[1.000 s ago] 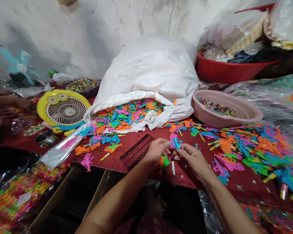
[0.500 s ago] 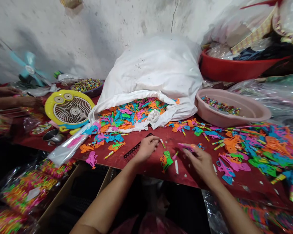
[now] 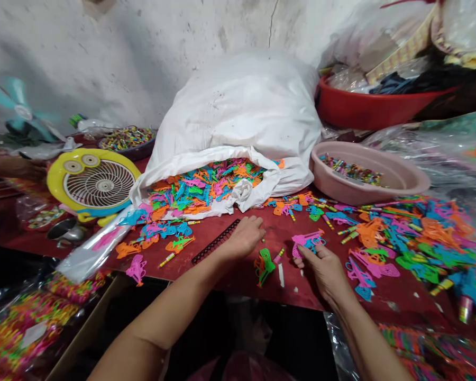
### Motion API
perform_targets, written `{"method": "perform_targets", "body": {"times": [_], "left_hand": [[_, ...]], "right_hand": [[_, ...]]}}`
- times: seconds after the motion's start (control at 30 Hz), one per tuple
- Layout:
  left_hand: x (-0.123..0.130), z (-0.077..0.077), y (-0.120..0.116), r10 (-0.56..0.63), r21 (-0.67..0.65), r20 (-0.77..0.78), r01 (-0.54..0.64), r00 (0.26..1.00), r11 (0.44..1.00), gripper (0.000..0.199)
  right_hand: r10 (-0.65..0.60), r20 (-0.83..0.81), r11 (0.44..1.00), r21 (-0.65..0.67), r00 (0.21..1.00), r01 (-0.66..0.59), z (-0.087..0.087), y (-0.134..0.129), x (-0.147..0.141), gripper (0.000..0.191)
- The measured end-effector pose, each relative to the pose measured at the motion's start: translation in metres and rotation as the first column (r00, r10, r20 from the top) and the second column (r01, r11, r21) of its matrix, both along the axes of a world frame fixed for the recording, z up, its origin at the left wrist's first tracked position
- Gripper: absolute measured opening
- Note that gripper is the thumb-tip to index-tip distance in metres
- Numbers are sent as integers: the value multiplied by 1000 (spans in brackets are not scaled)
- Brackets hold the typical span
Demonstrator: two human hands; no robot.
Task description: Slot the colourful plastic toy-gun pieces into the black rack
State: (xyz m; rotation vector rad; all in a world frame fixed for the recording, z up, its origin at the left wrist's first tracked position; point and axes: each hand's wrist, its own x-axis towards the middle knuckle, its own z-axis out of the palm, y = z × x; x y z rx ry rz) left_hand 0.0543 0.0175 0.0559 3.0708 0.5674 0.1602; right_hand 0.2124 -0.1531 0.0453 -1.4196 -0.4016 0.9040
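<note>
My left hand (image 3: pixel 246 236) is over the red table (image 3: pixel 222 275), its fingers curled together; what they hold, if anything, is too small to make out. Its wrist lies beside a black slotted strip (image 3: pixel 215 242). My right hand (image 3: pixel 321 267) pinches a pink plastic toy gun (image 3: pixel 299 246), and a blue piece (image 3: pixel 312 242) shows right behind it. Between the hands lie a green toy gun (image 3: pixel 266 266) with orange parts, a small pink and yellow tube (image 3: pixel 278 256) and a white paper strip (image 3: pixel 281 275).
A white sack (image 3: pixel 238 106) spills colourful toy pieces. Around it are a yellow fan (image 3: pixel 55 180), a pink basin (image 3: pixel 408 177), a red basin (image 3: pixel 365 108) and a colourful heap (image 3: pixel 424 238) on the right. Another person's hand (image 3: pixel 27 168) shows at far left.
The view has shifted slightly right. My left hand has moved a little away from me, and the white-ended tube by its fingertips no longer shows. The pink toy gun has turned in my right hand.
</note>
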Motion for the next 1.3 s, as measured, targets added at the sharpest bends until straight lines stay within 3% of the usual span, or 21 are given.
{"method": "perform_targets", "body": {"times": [0.07,0.13,0.2,0.23,0.3,0.4,0.43,0.5,0.63,0.7,0.77,0.87,1.0,1.1,1.3], "left_hand": [[1,4,-3,35,-60,50,-32,998,998,22],[1,6,-11,115,-227,173,-73,978,971,21],[2,5,-26,243,-493,325,-56,914,868,20],[2,3,-34,318,-629,386,-5,866,777,21],[3,-1,-52,455,-825,446,157,771,543,24],[3,-6,-72,593,-893,436,407,677,191,25],[2,-7,-76,630,-884,416,455,656,110,24],[0,-9,-79,702,-869,370,495,609,29,21],[-1,-10,-79,806,-848,327,530,494,19,39],[-3,-9,-80,839,-829,313,559,445,12,52],[-6,-6,-82,844,-823,292,568,450,-18,59],[-9,-1,-86,821,-831,276,554,499,-57,50],[-9,1,-92,809,-847,304,531,504,-12,34],[-8,0,-96,752,-862,372,503,544,63,28],[-9,-1,-95,662,-858,514,323,546,400,23]], "right_hand": [[-23,-10,1000,18,1000,23,-2,1,0,47],[-62,-31,997,32,998,63,-4,5,-3,46],[-99,-57,993,60,993,103,-4,10,-11,47],[-106,-67,991,79,992,111,-4,13,-16,46],[-101,-65,986,127,993,108,-3,19,-29,45],[-97,0,976,195,995,95,-1,24,-45,40],[-98,34,975,204,995,89,-1,24,-49,39],[-69,111,980,192,991,47,-1,22,-53,37],[55,181,988,130,982,-79,5,16,-56,39],[59,219,992,100,974,-83,10,12,-55,40],[39,306,995,73,951,-65,18,9,-54,41],[43,467,997,35,883,-67,28,3,-50,38],[82,636,993,15,767,-118,33,-5,-47,32],[91,711,990,12,697,-141,33,-10,-47,30],[75,794,989,19,604,-147,32,-17,-46,28]]}}
